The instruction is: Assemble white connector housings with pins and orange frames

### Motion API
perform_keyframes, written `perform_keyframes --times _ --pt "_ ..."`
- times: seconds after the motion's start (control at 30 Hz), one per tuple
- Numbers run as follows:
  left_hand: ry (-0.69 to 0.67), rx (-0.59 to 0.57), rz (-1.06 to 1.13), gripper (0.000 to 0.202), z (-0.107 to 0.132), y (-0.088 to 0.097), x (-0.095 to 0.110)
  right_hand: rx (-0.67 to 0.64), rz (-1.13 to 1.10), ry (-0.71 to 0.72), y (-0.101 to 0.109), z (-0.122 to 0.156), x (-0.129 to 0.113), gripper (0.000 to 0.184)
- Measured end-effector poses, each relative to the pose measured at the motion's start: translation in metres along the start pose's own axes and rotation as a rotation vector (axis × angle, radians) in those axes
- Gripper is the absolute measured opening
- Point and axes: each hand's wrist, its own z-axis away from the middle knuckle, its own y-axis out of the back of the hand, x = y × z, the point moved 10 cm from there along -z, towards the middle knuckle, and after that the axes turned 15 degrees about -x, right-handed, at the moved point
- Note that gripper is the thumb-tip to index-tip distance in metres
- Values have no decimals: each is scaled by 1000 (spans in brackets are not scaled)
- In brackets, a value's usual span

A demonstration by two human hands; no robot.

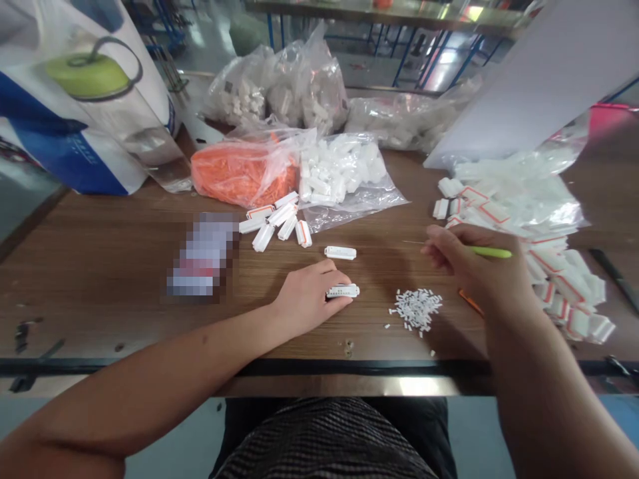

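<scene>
My left hand (310,294) rests on the wooden table (110,266) and pinches a small white plastic connector (343,291) against the tabletop. My right hand (474,266) hovers a little above the table, fingers closed round a thin green-handled tool (492,252) whose fine tip points left. Between the hands lies a little heap of tiny white pins (417,308). Another white connector (340,253) lies just beyond my left hand.
Several white-and-orange connectors (277,223) lie at centre, and a big pile (549,266) sits at the right. Bags of orange parts (239,173) and white parts (339,169) stand behind. A blue-and-white printed bag (84,100) is at far left. A blurred packet (204,256) lies left of my hand.
</scene>
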Motion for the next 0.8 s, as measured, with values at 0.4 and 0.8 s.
perform_keyframes --times 0.4,0.8 --pt "-61 26 -60 19 0 6 6 -323 1005 486 -41 -37 36 36" --pt "-8 -71 791 32 -9 -2 -22 -151 812 126 60 2 56 27"
